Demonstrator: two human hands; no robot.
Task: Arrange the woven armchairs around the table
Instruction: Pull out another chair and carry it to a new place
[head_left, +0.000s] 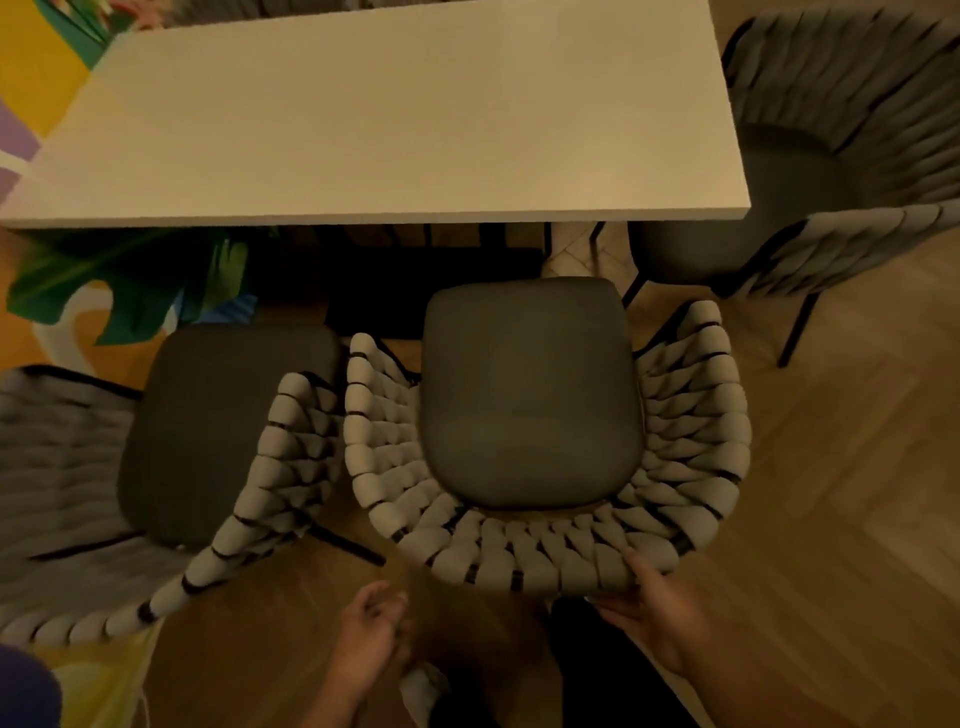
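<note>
The right hand (649, 608) grips the woven back rim of the middle armchair (530, 395), which faces the white counter (389, 119) just before its near edge. The left hand (371, 631) hangs loosely curled, empty. A second armchair (218, 441) stands beside it; a third armchair (831, 171) sits at the counter's right end.

The rectangular white table top (395, 114) across the upper frame looks smooth and matt. The centre armchair's curved back of thick pale woven cloth bands (545, 561) is soft and padded, strung on a thin black metal frame; its dark grey seat cushion (527, 395) is smooth, matt upholstery. The herringbone wooden floor (841, 467) at right has a faint sheen. The colourful leaf-print rug (119, 280) at left appears flat and matt.
</note>
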